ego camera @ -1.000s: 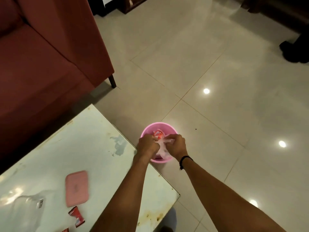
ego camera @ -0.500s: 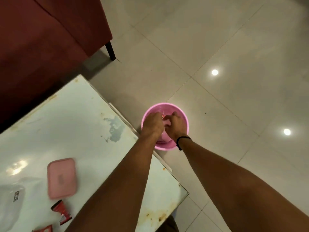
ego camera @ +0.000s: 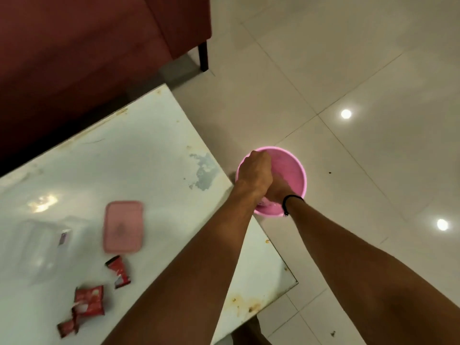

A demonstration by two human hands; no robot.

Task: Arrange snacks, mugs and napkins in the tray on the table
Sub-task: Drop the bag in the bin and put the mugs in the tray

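Note:
Both my hands reach down into a pink bucket (ego camera: 296, 168) that stands on the floor just past the table's right edge. My left hand (ego camera: 256, 173) is curled into a fist over the bucket's left side. My right hand (ego camera: 277, 191), with a black band at the wrist, lies under and behind it, mostly hidden. What the fingers hold is hidden. On the white table (ego camera: 129, 155) lie a flat pink rectangular tray or lid (ego camera: 123, 226), a clear plastic container (ego camera: 41, 247) and three red snack packets (ego camera: 118, 271), (ego camera: 89, 301), (ego camera: 67, 327).
A dark red sofa (ego camera: 74, 58) stands behind the table, its black leg (ego camera: 203, 56) on the glossy tiled floor (ego camera: 348, 70). The table's near right corner (ego camera: 293, 282) is chipped and rust-stained. My forearms cross over that corner.
My hands have sunk deeper into the pink bucket, and the whitish piece held between them earlier is out of sight. The view has tilted down and left, showing more of the table.

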